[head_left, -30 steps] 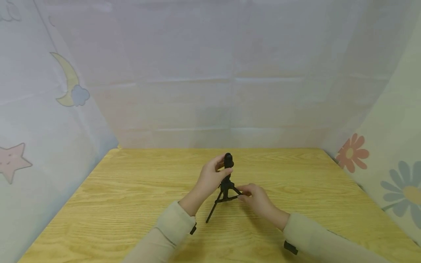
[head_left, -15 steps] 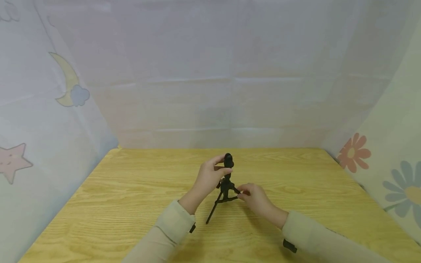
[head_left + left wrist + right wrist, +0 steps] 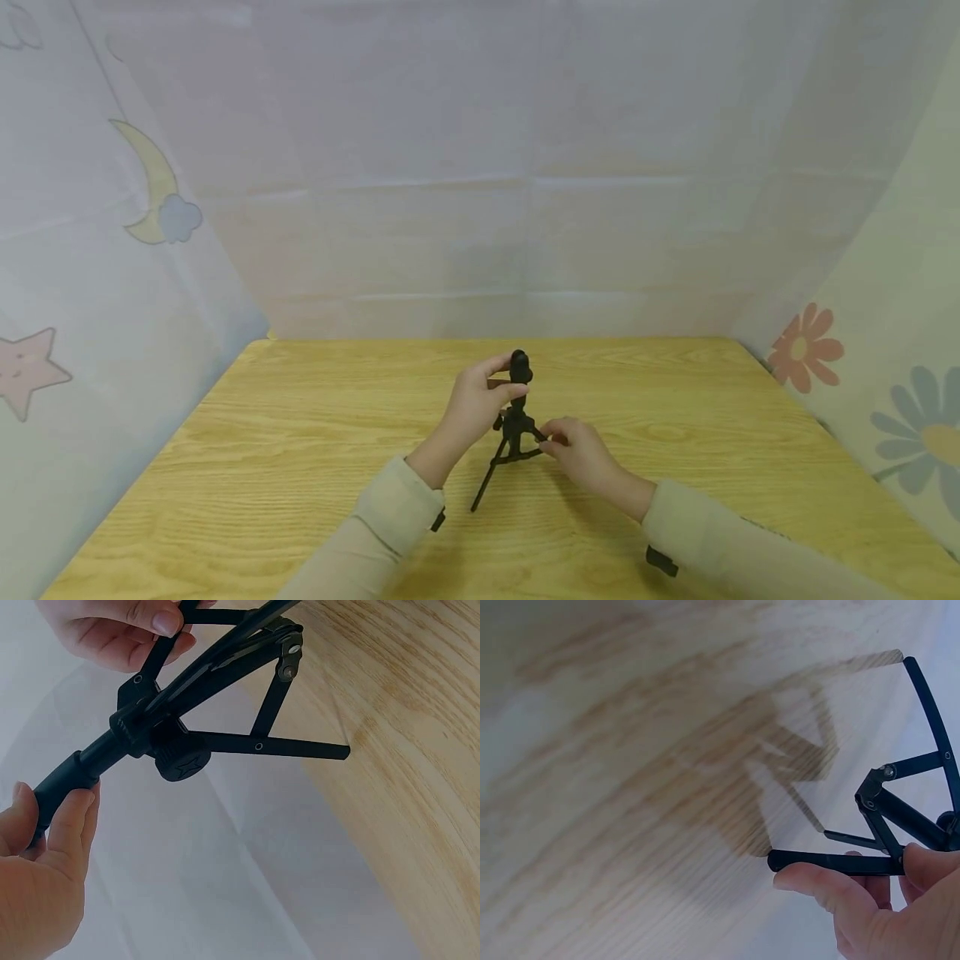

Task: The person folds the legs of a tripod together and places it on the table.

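A small black tripod [image 3: 514,442] stands upright on the table with its legs spread. Its upper post [image 3: 56,791] is gripped by my left hand [image 3: 474,402], thumb on one side and fingers on the other. Lower down, my right hand [image 3: 583,457] pinches one leg [image 3: 832,862] between thumb and fingers. Thin braces join the legs to the central column [image 3: 911,817]. A round knob [image 3: 182,759] sticks out below the post in the left wrist view. In the head view, the right hand hides the end of the leg it holds.
The wood-grain table [image 3: 300,442] carries the tripod near its middle. Behind it hangs a pale creased cloth [image 3: 450,208]. Printed cloths with a moon [image 3: 153,179] and flowers [image 3: 806,348] flank the table. Both wrists wear small black devices [image 3: 662,560].
Both hands keep their hold on the tripod. The tripod and the right hand have shifted very slightly to the left; otherwise the scene looks the same.
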Tool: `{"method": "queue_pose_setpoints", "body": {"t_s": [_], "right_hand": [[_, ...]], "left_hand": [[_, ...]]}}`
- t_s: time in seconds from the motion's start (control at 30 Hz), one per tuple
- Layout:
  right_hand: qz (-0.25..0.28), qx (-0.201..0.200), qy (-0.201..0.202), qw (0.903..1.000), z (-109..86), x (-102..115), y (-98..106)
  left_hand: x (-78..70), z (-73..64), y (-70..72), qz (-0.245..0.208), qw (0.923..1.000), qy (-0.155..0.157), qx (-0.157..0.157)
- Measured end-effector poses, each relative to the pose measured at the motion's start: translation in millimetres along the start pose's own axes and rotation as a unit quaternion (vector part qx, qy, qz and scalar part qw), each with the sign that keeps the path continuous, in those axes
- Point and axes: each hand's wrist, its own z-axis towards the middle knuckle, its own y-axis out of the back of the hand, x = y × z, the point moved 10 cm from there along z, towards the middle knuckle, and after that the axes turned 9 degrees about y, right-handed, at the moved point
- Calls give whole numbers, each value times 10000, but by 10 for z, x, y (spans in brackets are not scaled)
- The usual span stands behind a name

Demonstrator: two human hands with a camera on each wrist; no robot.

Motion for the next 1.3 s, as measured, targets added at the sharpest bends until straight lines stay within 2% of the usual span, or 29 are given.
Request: {"method": "queue_pose_setpoints", "body": {"t_s": [0.3, 0.6, 0.83, 1.0, 1.3], "right_hand": [[99, -100, 4, 9999, -2, -17, 17], [295, -272, -301, 9987, -5, -53, 11], [492, -171, -94, 9986, 5, -33, -22], [738, -166, -129, 9971, 7, -55, -22], [727, -356, -215, 9965, 44, -26, -10]], "left_hand": [[21, 27, -9, -123, 9999, 70, 12], [30, 40, -5, -149, 9998, 138, 15], [17, 38, -14, -196, 9997, 109, 48], [23, 42, -27, -369, 9992, 78, 100], [31, 42, -29, -489, 9988, 27, 98]]}}
